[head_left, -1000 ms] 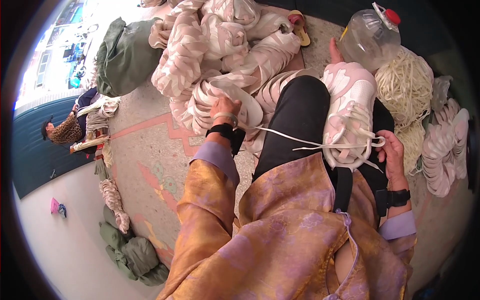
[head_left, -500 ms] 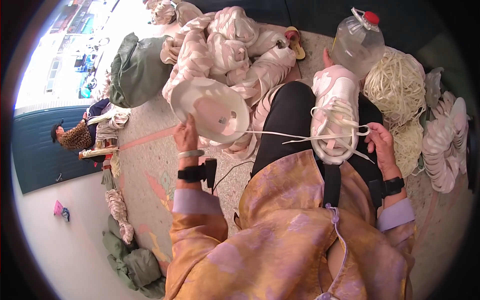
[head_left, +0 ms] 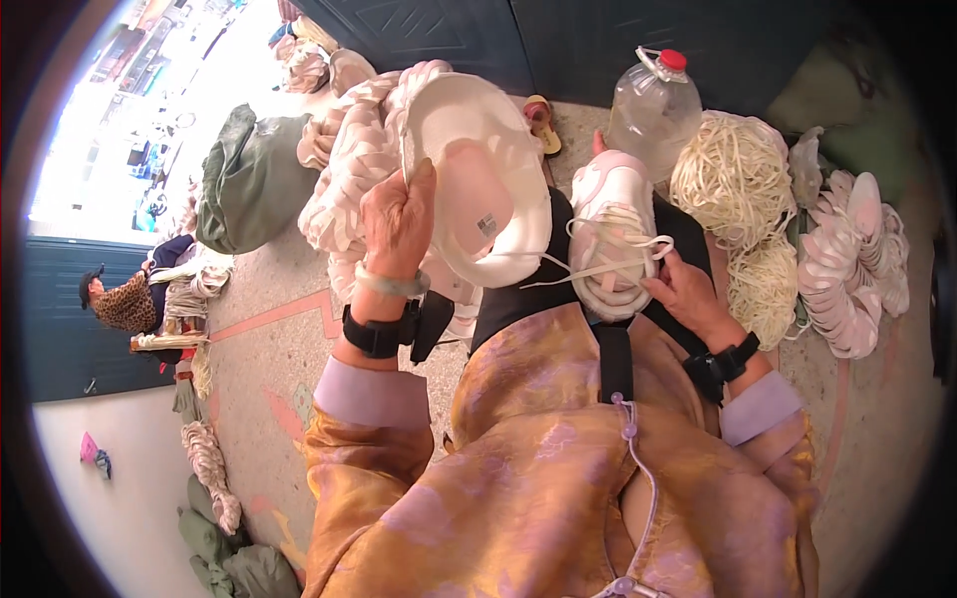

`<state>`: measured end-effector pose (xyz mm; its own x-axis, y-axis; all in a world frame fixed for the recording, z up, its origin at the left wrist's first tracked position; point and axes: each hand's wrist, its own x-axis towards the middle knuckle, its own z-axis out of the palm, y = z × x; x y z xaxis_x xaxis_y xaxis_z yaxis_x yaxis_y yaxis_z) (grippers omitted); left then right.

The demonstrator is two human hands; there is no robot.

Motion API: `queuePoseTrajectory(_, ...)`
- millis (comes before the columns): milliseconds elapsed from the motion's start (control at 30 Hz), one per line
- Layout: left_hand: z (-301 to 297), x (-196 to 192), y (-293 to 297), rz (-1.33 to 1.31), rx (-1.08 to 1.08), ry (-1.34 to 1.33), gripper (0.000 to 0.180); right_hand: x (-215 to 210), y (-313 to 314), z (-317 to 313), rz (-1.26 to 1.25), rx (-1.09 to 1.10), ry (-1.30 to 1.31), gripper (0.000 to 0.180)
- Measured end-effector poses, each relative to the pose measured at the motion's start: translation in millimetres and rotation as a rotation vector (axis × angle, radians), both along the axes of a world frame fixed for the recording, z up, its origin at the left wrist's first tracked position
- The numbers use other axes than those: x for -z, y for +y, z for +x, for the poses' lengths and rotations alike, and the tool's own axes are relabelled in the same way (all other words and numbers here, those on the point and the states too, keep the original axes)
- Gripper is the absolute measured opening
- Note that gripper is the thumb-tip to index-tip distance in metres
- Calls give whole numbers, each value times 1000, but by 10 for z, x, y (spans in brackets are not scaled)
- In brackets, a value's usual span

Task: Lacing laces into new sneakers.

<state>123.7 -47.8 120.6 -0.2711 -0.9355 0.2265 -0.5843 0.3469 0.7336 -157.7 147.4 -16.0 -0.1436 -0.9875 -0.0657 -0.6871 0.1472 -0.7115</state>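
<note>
My left hand [head_left: 399, 219] grips the rim of a white shoe upper [head_left: 528, 149], its hollow facing me with a pink panel and a small label inside. Beside it, a white and pink sneaker [head_left: 610, 184] lies between my thighs, toe pointing away. Cream shoelaces [head_left: 588, 267] cross over its front, and one lace end runs left toward the upper. At the sneaker's right side, my right hand [head_left: 693, 294] pinches a loop of that lace between thumb and fingers.
Piled pink and white uppers [head_left: 344, 149] and a green sack [head_left: 244, 184] lie at left. Bundled laces [head_left: 738, 179], a clear red-capped jug [head_left: 653, 110] and more uppers [head_left: 847, 269] stand right. A sandal [head_left: 541, 122] lies ahead. Another person [head_left: 130, 299] sits far left.
My left hand has raised the upper, tilted it upright and brought it nearer the sneaker. The lace between them has slackened. My right hand still holds the lace. The whole view has shifted slightly.
</note>
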Motion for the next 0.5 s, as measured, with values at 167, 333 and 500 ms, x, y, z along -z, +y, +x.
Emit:
queuePoseTrajectory(167,-52,44,57,87,134,-37,34,72,-29,-20,-41,-3,-54,37)
queuePoseTrajectory(333,113,108,124,400,316,383,29,120,-212,-76,-81,56,15,31)
queuePoseTrajectory(500,278,484,159,357,221,470,25,146,-375,-144,-175,81,8,33)
